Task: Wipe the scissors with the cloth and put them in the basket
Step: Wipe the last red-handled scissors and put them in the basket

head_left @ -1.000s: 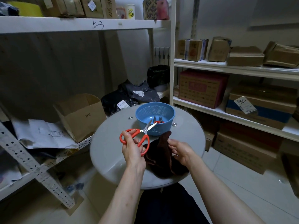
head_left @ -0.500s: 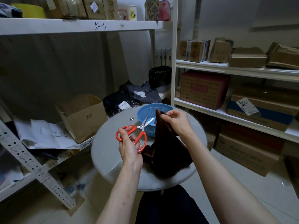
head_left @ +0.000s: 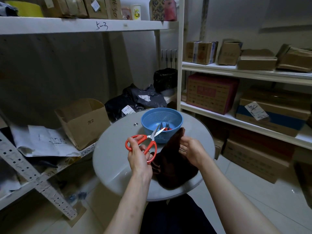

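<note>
I am looking down on a round, pale grey tabletop (head_left: 114, 159) in a storeroom with a light tiled floor (head_left: 253, 191). White metal shelving (head_left: 67, 25) on the left and right carries taped cardboard boxes. An open brown carton (head_left: 84, 122) and black plastic bags (head_left: 135, 102) sit on the lower left shelf.

A blue perforated plastic basket (head_left: 175, 115) stands at the table's far edge. My left hand (head_left: 138, 159) grips the handles of the orange-handled steel scissors (head_left: 150, 139), held above the table, blades together and pointing at the basket. My right hand (head_left: 192, 151) pinches the dark brown cloth (head_left: 172, 166), lifting one corner beside the basket while the rest lies on the table.

Something red and dark lies in the basket, partly behind the blades; I cannot identify it. The table's near edge is hidden by my arms.
</note>
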